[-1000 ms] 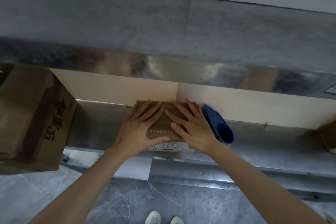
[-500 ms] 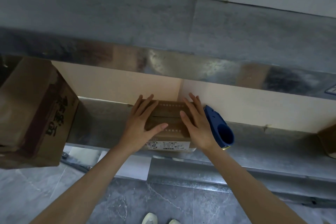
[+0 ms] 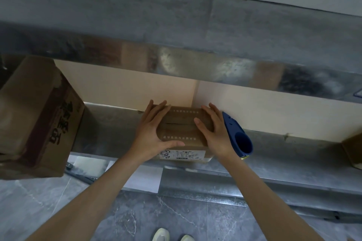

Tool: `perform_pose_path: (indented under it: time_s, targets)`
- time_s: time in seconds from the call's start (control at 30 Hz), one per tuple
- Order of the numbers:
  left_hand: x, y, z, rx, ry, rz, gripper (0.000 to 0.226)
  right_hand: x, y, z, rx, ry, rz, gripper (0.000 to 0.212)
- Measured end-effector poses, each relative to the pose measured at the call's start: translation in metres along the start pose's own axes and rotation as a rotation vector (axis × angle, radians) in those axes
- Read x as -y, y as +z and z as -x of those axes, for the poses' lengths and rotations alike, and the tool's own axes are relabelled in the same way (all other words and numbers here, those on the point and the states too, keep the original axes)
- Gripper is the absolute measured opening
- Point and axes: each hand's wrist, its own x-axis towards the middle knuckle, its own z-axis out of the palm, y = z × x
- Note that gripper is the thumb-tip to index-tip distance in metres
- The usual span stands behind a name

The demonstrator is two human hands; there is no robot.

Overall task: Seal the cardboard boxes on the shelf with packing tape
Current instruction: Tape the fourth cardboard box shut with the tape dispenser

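A small brown cardboard box (image 3: pixel 181 127) stands on the metal shelf (image 3: pixel 109 129), a white label on its front face and a seam across its top flaps. My left hand (image 3: pixel 151 133) lies flat over the box's left side, fingers straight, thumb stretched along the front edge. My right hand (image 3: pixel 214 133) presses flat on the right side, fingers straight. A blue tape dispenser (image 3: pixel 238 139) lies on the shelf right beside my right hand, untouched.
A large brown box (image 3: pixel 37 117) with dark printing sits on the shelf at the left. Part of another box (image 3: pixel 352 150) shows at the right edge. A metal shelf board (image 3: pixel 176 25) overhangs above. Grey floor and my shoes (image 3: pixel 172 236) lie below.
Both hands have slid apart from the middle of the box top to its left and right sides, uncovering the seam. The dispenser has not moved.
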Motion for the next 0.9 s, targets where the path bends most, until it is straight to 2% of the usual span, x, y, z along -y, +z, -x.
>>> perform_pose_path:
  time_s: [0.07, 0.13, 0.37, 0.47, 0.6, 0.77, 0.9]
  targets:
    - [0.000, -0.001, -0.001, 0.014, -0.023, 0.004, 0.123, -0.001, 0.000, 0.000, -0.009, -0.002, 0.003, 0.045]
    - [0.000, -0.001, -0.001, 0.014, -0.023, 0.007, 0.124, -0.001, 0.001, 0.000, -0.018, -0.010, 0.005, 0.046]
    - [-0.001, -0.009, 0.001, 0.056, 0.031, 0.010, 0.112, 0.001, -0.001, 0.001, -0.017, 0.004, -0.007, 0.041]
    - [0.001, -0.012, 0.002, 0.051, 0.063, 0.040, 0.106, 0.003, -0.005, 0.005, 0.010, -0.006, -0.067, 0.032]
    - [0.013, -0.025, 0.005, -0.017, 0.023, 0.072, 0.095, 0.000, -0.015, 0.019, 0.028, 0.003, -0.128, 0.036]
    - [0.030, -0.038, 0.005, -0.090, -0.100, 0.152, 0.080, -0.003, -0.020, 0.033, 0.000, -0.054, 0.035, 0.044]
    - [0.034, -0.038, 0.006, -0.140, -0.114, 0.136, 0.071, -0.002, -0.015, 0.036, -0.005, -0.060, 0.162, 0.049]
